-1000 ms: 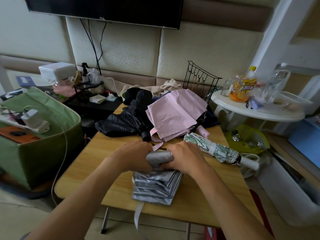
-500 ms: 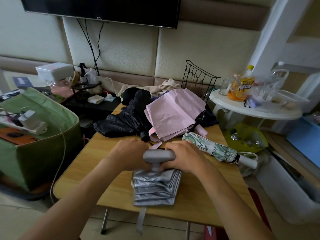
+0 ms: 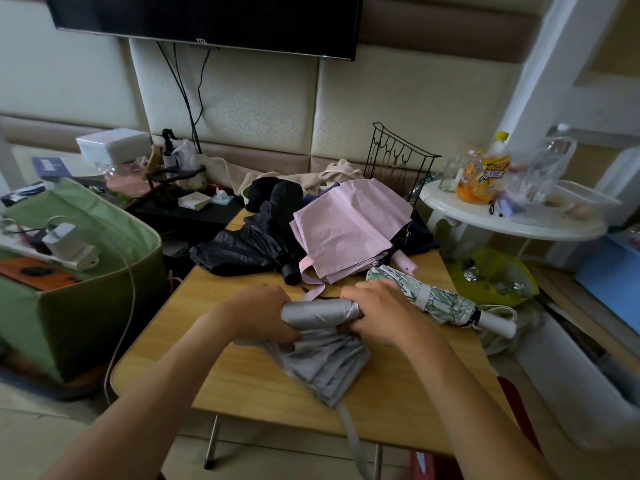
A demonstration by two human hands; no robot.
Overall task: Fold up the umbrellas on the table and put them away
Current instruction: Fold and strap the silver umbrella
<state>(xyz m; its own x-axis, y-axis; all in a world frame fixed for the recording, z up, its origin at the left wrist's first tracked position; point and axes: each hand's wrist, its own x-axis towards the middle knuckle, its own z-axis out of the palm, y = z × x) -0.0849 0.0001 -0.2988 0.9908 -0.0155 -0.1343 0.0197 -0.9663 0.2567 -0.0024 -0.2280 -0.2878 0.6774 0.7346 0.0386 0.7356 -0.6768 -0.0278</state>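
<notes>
On the near part of the wooden table [image 3: 249, 386], the left hand [image 3: 258, 315] and right hand [image 3: 377, 315] both clutch the silver umbrella [image 3: 322, 344]; behind lie the leaf-print [image 3: 426, 297], pink [image 3: 346, 233] and black [image 3: 249, 244] umbrellas.
</notes>
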